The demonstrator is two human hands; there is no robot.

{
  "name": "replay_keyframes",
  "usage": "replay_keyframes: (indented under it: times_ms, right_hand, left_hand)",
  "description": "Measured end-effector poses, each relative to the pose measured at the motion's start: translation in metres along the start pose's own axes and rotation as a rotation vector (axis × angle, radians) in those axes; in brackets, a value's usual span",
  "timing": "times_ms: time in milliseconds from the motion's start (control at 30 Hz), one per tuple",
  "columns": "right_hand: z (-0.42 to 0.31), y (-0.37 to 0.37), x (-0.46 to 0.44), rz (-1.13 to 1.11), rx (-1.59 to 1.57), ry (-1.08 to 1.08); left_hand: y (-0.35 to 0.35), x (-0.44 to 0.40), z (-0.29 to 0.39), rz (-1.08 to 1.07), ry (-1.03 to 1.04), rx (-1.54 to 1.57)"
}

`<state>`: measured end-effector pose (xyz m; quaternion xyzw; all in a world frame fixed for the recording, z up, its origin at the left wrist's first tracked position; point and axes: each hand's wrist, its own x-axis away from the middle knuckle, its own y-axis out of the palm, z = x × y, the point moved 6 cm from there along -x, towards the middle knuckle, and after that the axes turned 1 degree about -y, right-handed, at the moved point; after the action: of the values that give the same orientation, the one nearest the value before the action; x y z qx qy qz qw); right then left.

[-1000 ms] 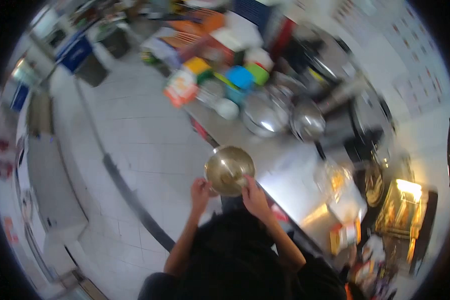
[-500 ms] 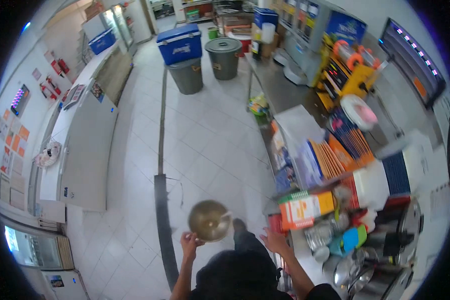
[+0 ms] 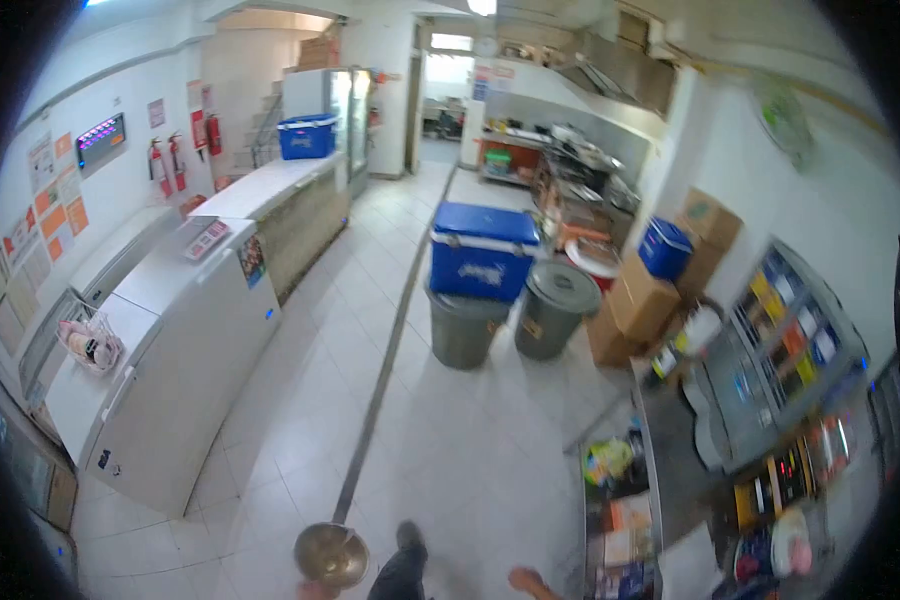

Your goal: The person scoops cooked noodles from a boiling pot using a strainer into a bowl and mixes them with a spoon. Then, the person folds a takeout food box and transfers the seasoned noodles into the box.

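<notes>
A round metal bowl hangs low over the tiled floor at the bottom of the view. My left hand is closed on its near rim, blurred and partly cut off by the frame edge. A pale streak shows at the bowl's upper right, but I cannot make out what it is. My right hand is out to the right at the lower edge, touching nothing that I can see. Motion smears its fingers. Between the hands, one leg and a dark shoe show.
White chest freezers line the left side. Ahead stand a blue cooler on a grey bin and a lidded bin. Cardboard boxes and a metal table are on the right. A dark strip runs along the floor.
The view has tilted up and moved forward, bringing the bins closer and more of the back kitchen into sight. The bowl and both hands sit lower in the frame. The cluttered near counter has left view.
</notes>
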<state>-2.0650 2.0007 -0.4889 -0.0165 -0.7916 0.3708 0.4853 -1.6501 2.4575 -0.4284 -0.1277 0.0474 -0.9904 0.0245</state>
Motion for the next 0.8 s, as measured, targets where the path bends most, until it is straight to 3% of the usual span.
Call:
replay_keyframes:
  times_ms: [67, 100, 133, 167, 200, 233, 300, 333, 433, 467, 500, 567, 667, 800]
  right_hand:
    - [-0.018, -0.085, -0.012, -0.085, -0.045, 0.144]
    - [-0.034, -0.131, -0.025, -0.088, -0.07, 0.187]
    - [-0.051, -0.173, -0.04, -0.077, -0.094, 0.205]
    - [-0.07, -0.215, -0.056, -0.058, -0.119, 0.204]
    - [-0.09, -0.256, -0.077, -0.038, -0.146, 0.2]
    - [-0.11, -0.295, -0.099, -0.015, -0.171, 0.191]
    - [-0.147, -0.362, -0.151, 0.03, -0.222, 0.163]
    - [-0.163, -0.394, -0.183, 0.053, -0.248, 0.149]
    - [-0.213, -0.487, -0.283, 0.119, -0.307, 0.117]
    - [-0.232, -0.523, -0.313, 0.136, -0.322, 0.109]
    - [-0.248, -0.554, -0.345, 0.151, -0.333, 0.103]
    - [-0.278, -0.624, -0.414, 0.178, -0.327, 0.077]
    - [-0.339, -0.731, -0.502, 0.229, -0.305, -0.002]
    - [-0.438, -0.901, -0.619, 0.354, -0.313, -0.206]
  left_hand:
    - [0.093, -0.05, 0.052, -0.173, -0.273, -0.019]
    - [0.146, -0.093, 0.068, -0.415, 0.189, -0.532]
    - [0.192, -0.126, 0.08, -0.399, 0.758, -0.968]
    - [0.226, -0.168, 0.079, -0.325, 0.302, -0.7]
    - [0.257, -0.2, 0.078, -0.12, -0.079, -0.365]
    - [0.299, -0.218, 0.124, -0.118, 0.119, -0.495]
    - [0.389, -0.264, 0.179, -0.201, -0.011, -0.31]
    - [0.427, -0.27, 0.243, -0.249, -0.054, -0.213]
    - [0.526, -0.353, 0.282, -0.377, -0.21, -0.137]
    - [0.558, -0.419, 0.233, -0.473, 0.067, -0.14]
    - [0.573, -0.435, 0.256, -0.498, 0.02, -0.251]
    - [0.625, -0.49, 0.293, -0.508, -0.034, -0.141]
    - [0.646, -0.553, 0.33, -0.486, -0.183, -0.028]
    - [0.697, -0.662, 0.39, -0.316, -0.199, -0.047]
